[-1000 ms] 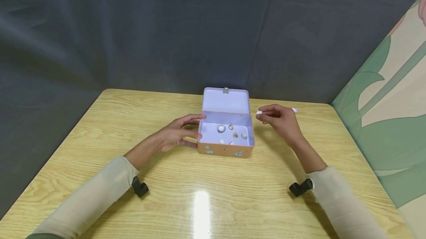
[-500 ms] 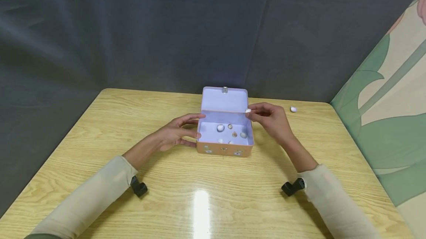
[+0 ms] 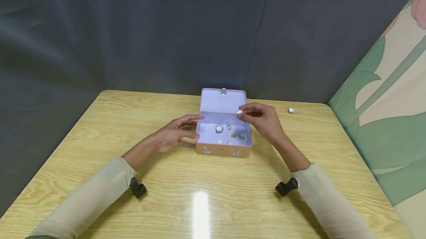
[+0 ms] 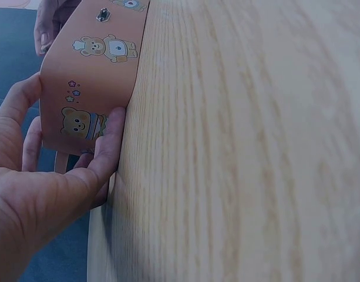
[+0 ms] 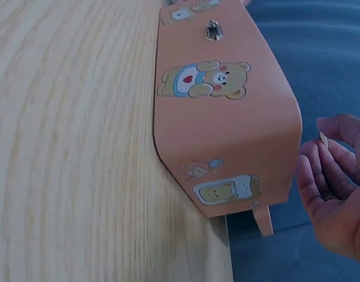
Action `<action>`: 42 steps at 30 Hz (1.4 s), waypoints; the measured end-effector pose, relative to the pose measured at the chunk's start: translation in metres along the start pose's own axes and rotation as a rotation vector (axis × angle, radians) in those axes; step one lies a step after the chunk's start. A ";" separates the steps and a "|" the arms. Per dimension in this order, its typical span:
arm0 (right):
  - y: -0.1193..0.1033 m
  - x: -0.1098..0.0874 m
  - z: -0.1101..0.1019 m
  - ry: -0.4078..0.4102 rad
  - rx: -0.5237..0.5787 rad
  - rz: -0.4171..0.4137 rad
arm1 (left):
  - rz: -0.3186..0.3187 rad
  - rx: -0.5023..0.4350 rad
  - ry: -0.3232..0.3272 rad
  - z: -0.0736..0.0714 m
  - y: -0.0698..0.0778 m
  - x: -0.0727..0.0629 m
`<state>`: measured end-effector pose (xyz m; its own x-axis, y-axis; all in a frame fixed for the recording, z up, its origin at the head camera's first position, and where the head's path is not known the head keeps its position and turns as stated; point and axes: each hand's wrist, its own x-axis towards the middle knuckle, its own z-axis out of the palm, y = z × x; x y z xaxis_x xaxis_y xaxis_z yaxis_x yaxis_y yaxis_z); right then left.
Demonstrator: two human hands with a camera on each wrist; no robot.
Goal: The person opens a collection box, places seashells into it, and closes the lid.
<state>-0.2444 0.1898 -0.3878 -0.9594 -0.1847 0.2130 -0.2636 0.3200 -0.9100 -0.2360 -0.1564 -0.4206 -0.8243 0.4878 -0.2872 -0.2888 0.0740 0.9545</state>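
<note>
An orange tin box [image 3: 213, 151] with a lilac inside and bear pictures stands on the table, its lid [image 3: 216, 100] raised at the back. My left hand [image 3: 174, 132] rests against its left side, fingers spread and touching the wall and rim. Over the right part of the box, my right hand [image 3: 261, 120] pinches a small white shell-like piece [image 3: 239, 112] between thumb and fingers. Inside lie several small shell-like pieces, among them a larger white one [image 3: 219, 129] and a brownish one [image 3: 233, 135]. The near wall partly hides some of them.
A single white piece [image 3: 291, 110] lies on the wooden table [image 3: 166, 194] near the far right edge. Behind the table hangs a dark curtain [image 3: 149, 39]. A patterned panel [image 3: 382, 120] borders the right side.
My right hand has moved left with the white shell-like piece, from beside the box to over its right part. My left hand has stayed against the box.
</note>
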 end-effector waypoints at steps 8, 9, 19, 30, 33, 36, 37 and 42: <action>0.001 0.003 0.012 -0.029 -0.004 -0.003 | 0.003 -0.005 0.004 -0.002 -0.001 -0.001; 0.002 0.003 0.013 -0.031 -0.003 -0.003 | 0.005 -0.005 0.005 -0.002 -0.001 -0.001; -0.005 0.003 0.019 -0.061 -0.026 0.001 | 0.013 -0.011 -0.003 0.000 0.002 -0.001; -0.009 0.000 0.016 -0.069 -0.041 -0.008 | 0.017 -0.008 -0.011 0.004 0.006 -0.003; -0.008 -0.001 0.013 -0.063 -0.042 -0.008 | 0.012 -0.012 -0.008 0.005 0.005 -0.002; -0.008 -0.001 0.009 -0.045 -0.048 -0.004 | 0.012 -0.014 -0.006 0.005 0.005 -0.002; -0.007 -0.002 0.007 -0.038 -0.051 -0.003 | 0.012 -0.015 -0.006 0.006 0.005 -0.002; -0.004 -0.004 -0.004 0.011 -0.058 0.008 | 0.008 -0.017 -0.006 0.006 0.004 -0.002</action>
<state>-0.2403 0.1932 -0.3835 -0.9624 -0.1723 0.2102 -0.2614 0.3751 -0.8894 -0.2327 -0.1515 -0.4156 -0.8235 0.4940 -0.2791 -0.2906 0.0552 0.9552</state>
